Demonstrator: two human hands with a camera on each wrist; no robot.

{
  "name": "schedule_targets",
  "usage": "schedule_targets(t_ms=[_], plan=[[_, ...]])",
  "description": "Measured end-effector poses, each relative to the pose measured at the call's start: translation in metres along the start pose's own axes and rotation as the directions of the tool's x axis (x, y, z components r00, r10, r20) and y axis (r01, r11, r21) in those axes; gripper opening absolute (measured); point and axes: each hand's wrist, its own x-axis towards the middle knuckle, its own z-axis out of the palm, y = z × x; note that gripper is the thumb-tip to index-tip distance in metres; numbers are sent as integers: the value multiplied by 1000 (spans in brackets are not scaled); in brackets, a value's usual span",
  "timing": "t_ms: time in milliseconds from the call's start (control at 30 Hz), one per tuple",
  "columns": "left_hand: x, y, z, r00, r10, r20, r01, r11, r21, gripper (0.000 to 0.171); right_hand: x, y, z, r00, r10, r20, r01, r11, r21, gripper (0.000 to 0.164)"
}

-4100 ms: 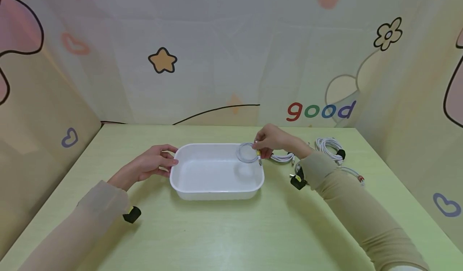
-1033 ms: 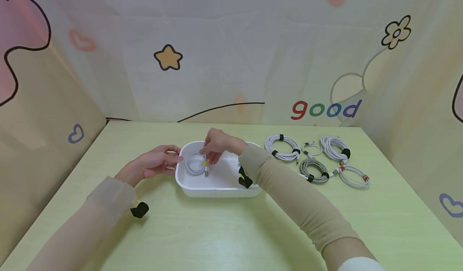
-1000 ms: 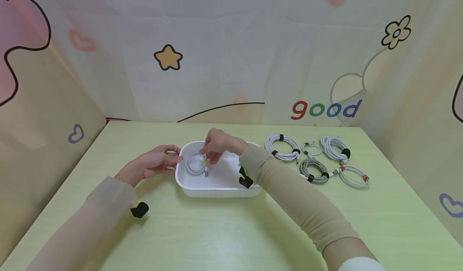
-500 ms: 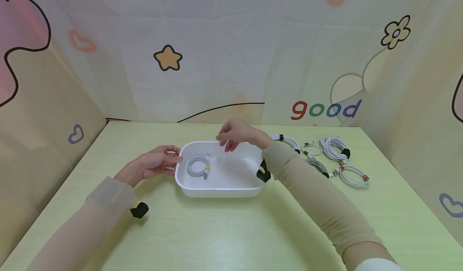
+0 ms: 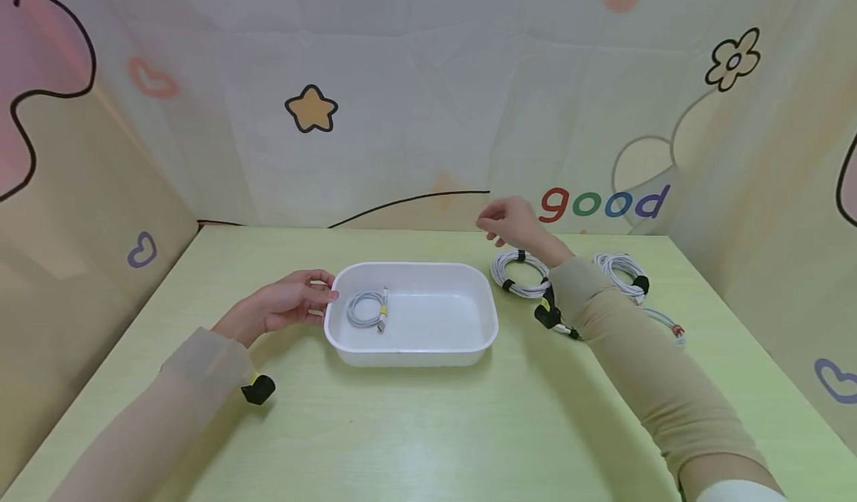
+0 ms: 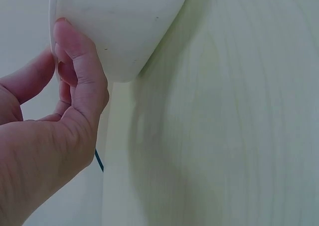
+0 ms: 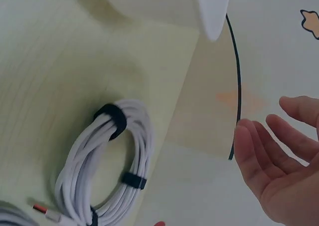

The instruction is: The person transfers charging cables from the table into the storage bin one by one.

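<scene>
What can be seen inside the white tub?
One coiled pale cable with a yellow tie lies in the white tub, near the end the left hand holds. The tub's inner near side can't be seen, nor can anything directly under the coil.

A backdrop with an orange star rises behind the table.

A pale table is bordered by creased walls, decorated with a star, a flower and the word "good"; the pink shape cut off at left cannot be made out.
</scene>
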Motion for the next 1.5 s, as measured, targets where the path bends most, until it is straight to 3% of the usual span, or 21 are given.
schedule_targets(t_ms=[133, 267, 433, 533, 667, 900, 1167, 1300, 1500], plan=[[0, 0, 1, 1000, 3, 5, -3, 1000, -2, 28, -6, 20, -13, 995, 77, -65, -81, 994, -71, 26], [-1, 0, 1, 1000, 1, 7, -1, 1000, -1, 28, -13, 40, -19, 988, 145, -53, -151, 977, -153, 32], [-1, 0, 0, 1000, 0, -2, 0, 1000, -6, 26, -19, 64, -22, 985, 168, -43, -173, 947, -272, 35], [-1, 1, 1, 1000, 0, -4, 0, 1000, -3, 25, -20, 75, -22, 984, 176, -34, -179, 937, -301, 23], [0, 2, 0, 1000, 2, -7, -2, 1000, 0, 25, -18, 87, -23, 976, 219, -6, -211, 929, -303, 37], [1, 4, 0, 1000, 15, 6, -15, 1000, 3, 23, -19, 97, -20, 950, 310, 48, -271, 888, -371, 28], [2, 0, 0, 1000, 9, 17, -8, 1000, -11, 22, -22, 98, -13, 953, 301, 34, -261, 875, -407, 19], [2, 0, 0, 1000, 9, 15, -9, 1000, -8, 23, -22, 98, -14, 958, 284, 27, -250, 881, -403, 18], [2, -1, 0, 1000, 1, 1, -1, 1000, -1, 24, -25, 93, -19, 962, 272, 27, -249, 914, -320, 17]])
